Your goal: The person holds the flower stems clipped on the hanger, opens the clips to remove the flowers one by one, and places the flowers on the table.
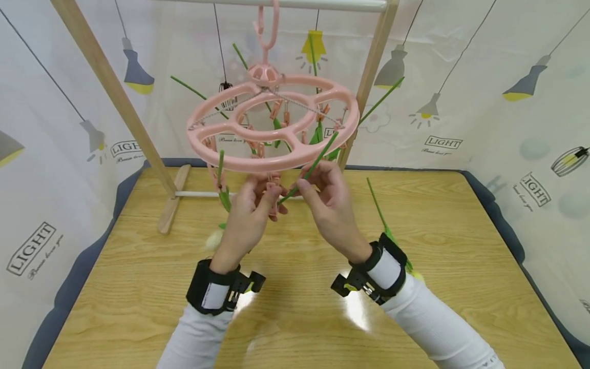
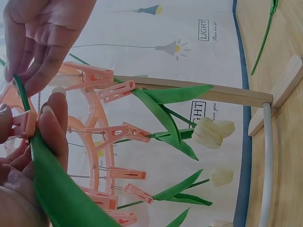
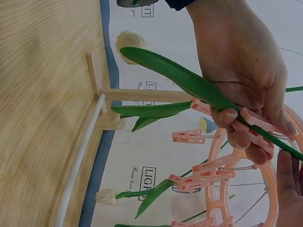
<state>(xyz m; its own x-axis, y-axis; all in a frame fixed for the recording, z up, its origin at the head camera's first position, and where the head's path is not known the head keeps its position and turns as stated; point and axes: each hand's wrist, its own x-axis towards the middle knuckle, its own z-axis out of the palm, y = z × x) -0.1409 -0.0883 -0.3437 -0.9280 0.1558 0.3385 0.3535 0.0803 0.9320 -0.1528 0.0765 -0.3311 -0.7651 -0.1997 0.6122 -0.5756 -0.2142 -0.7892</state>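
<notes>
My left hand (image 1: 246,220) pinches a pink clothespin (image 3: 258,127) that hangs under the front of a round pink drying hanger (image 1: 258,164). Between the clothespin's jaws runs the green stem of an artificial tulip (image 1: 318,161). My right hand (image 1: 329,215) pinches that stem between thumb and fingers, just beyond the clothespin. The tulip's long green leaf (image 2: 61,184) extends past my left fingers, and a pale bloom (image 3: 130,47) shows behind the leaf. Other white tulips (image 2: 208,132) hang head down from clothespins around the ring.
The hanger hooks onto a white rail (image 1: 322,4) between wooden posts (image 1: 110,87), with a wooden foot (image 1: 174,200) on the table (image 1: 295,318). Another tulip (image 1: 378,205) lies at the right, partly behind my right wrist. A printed cloth (image 1: 461,77) surrounds the table.
</notes>
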